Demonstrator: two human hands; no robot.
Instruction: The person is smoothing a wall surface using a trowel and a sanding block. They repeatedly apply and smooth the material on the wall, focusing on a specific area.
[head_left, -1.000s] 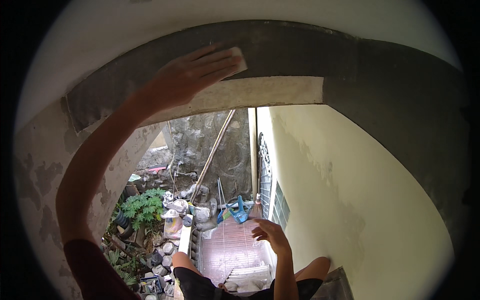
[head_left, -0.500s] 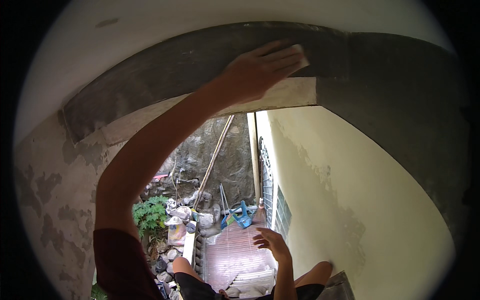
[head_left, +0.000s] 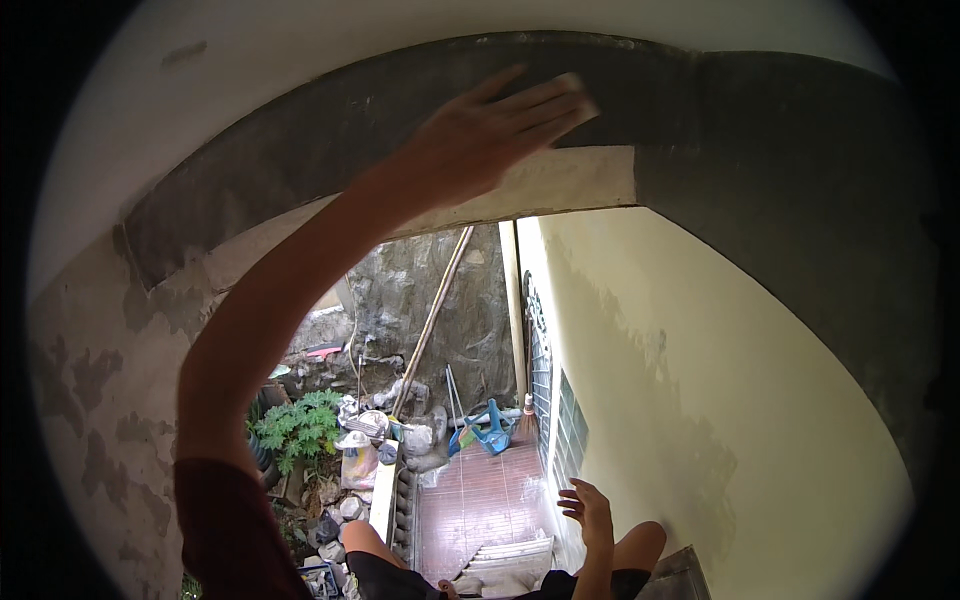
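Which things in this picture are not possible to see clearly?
- Head view: pale pad under the left hand, motion-blurred and mostly covered by the fingers.
- Items beside the green plant, too small.
- Right hand: only its back shows.

The person wears a dark maroon short sleeve on the left upper arm; the forearm below it is bare to the left hand; black shorts cover the thighs; the right hand and knees are bare.
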